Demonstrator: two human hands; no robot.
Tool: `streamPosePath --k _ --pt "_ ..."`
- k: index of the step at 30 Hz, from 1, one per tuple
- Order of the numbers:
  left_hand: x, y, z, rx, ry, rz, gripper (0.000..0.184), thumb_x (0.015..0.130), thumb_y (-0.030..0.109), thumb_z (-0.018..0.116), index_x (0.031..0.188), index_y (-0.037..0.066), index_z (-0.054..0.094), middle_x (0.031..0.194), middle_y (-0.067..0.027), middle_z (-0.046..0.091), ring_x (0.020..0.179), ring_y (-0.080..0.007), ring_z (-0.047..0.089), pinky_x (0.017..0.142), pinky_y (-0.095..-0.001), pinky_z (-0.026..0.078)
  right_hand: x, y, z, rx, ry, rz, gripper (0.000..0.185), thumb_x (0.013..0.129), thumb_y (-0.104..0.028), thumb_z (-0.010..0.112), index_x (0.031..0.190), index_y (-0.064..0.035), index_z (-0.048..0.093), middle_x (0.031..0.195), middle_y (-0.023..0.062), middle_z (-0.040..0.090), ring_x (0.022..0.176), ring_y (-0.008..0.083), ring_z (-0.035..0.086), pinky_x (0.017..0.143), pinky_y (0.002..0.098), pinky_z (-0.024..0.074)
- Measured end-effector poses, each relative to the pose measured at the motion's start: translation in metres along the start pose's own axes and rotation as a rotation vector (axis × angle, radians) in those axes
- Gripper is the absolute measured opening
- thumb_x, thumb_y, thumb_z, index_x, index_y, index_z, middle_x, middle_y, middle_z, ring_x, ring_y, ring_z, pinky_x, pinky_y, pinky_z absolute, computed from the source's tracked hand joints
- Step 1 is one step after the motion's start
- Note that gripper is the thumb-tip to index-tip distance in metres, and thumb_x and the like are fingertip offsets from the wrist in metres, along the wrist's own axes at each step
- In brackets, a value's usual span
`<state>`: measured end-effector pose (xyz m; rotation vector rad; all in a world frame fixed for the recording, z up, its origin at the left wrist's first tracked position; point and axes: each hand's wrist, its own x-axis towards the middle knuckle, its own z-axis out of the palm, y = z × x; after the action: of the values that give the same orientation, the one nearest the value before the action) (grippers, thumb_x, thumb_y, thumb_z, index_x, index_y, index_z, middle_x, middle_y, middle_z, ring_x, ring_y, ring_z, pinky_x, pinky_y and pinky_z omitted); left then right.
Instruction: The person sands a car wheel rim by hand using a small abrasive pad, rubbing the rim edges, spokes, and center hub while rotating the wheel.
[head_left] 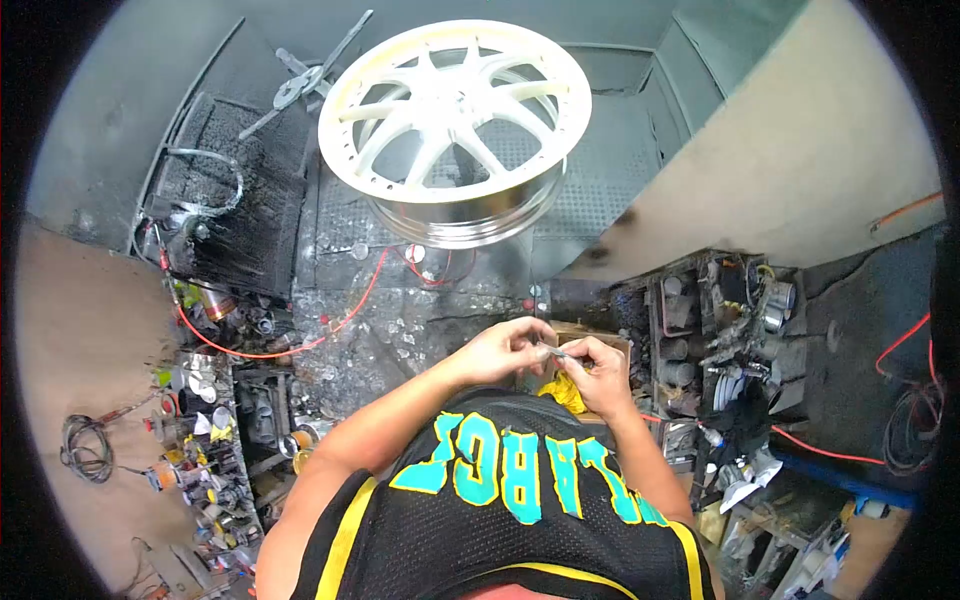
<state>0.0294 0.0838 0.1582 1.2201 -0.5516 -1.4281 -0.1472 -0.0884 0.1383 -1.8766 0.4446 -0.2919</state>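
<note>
My left hand (512, 350) and my right hand (598, 376) are close together in front of my chest, fingers pinched. Between their fingertips is a small, thin, pale grey piece (552, 349), and both hands appear to grip it. It is too small to tell its kind. Just below the hands shows a crumpled yellow cloth (563, 391), partly hidden by my right hand and my shirt. Beyond them, a white multi-spoke wheel rim (455, 110) with a shiny metal barrel is held up off the floor, face tilted upward.
An orange-red hose (345, 322) loops across the stained floor (370, 340). On the left, a shelf (215, 450) is crowded with cans and bottles. At right stands a cluttered rack (705, 340) with cups and spray tools. A metal stand (300, 88) leans behind the rim.
</note>
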Motion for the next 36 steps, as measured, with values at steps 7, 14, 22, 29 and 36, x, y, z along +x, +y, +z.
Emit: streamPosePath --k 7,14,22,29,36 --pt "-0.03 0.002 -0.071 0.033 0.112 0.204 0.013 0.104 0.013 0.071 0.108 0.0 0.071 0.099 -0.0035 0.074 0.092 -0.01 0.066 0.085 -0.0297 0.055 0.053 -0.033 0.062 0.32 -0.245 0.22 0.012 0.094 -0.011 0.083 0.098 -0.0027 0.075 0.099 0.0038 0.078 0.092 0.0096 0.069 0.083 0.0303 0.0563" --pt "-0.076 0.057 -0.139 0.569 0.229 0.521 0.015 0.096 0.01 0.075 0.106 -0.001 0.073 0.095 -0.015 0.075 0.087 -0.0259 0.075 0.08 -0.0381 0.059 0.124 -0.123 0.103 -0.052 -0.371 -0.15 0.034 0.09 -0.013 0.087 0.12 -0.0001 0.077 0.1 0.0125 0.075 0.085 0.0198 0.068 0.077 0.0307 0.0533" --pt "-0.069 0.076 -0.167 0.516 0.292 0.696 0.017 0.087 0.009 0.082 0.099 0.0 0.074 0.085 -0.0137 0.071 0.078 -0.0312 0.071 0.075 -0.042 0.057 0.168 -0.149 0.105 -0.237 -0.388 -0.267 0.028 0.083 0.002 0.086 0.11 -0.0026 0.083 0.09 0.0107 0.075 0.081 0.0263 0.073 0.073 0.0368 0.0581" --pt "-0.036 0.113 -0.183 0.811 0.467 0.917 0.013 0.082 0.013 0.085 0.086 0.008 0.074 0.08 -0.0032 0.069 0.071 -0.0238 0.064 0.065 -0.0389 0.046 0.238 -0.161 0.083 -0.218 -0.456 -0.413 0.031 0.081 -0.004 0.089 0.111 -0.0042 0.082 0.091 0.0109 0.076 0.08 0.0268 0.074 0.071 0.0375 0.0585" --pt "-0.001 0.129 -0.222 1.004 0.952 0.835 0.028 0.085 0.036 0.088 0.101 0.015 0.079 0.086 0.0008 0.072 0.079 -0.0225 0.066 0.078 -0.0407 0.045 0.333 -0.168 0.024 -0.354 -0.376 -0.42 0.021 0.084 0.009 0.08 0.103 -0.0012 0.08 0.091 0.0091 0.079 0.08 0.0231 0.074 0.074 0.0323 0.058"
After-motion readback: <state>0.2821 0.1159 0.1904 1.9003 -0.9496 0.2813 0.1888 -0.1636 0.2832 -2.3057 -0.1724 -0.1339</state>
